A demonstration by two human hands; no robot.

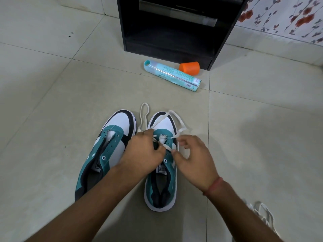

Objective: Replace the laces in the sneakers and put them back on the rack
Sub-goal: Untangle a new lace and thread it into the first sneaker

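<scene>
Teal, white and black sneakers [162, 159]; white lace [176, 119]; orange cup [189, 68].

Both hands, left hand [143, 151] and right hand [194, 158], pinch the white lace [176, 119] over the right sneaker [162, 186].

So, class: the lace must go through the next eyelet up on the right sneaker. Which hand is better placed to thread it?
Probably the right hand: it pinches the white lace beside the eyelets, while the left hand steadies the right sneaker.

Single head-worn view, looking steeply down, close over the floor [52, 102]
</scene>
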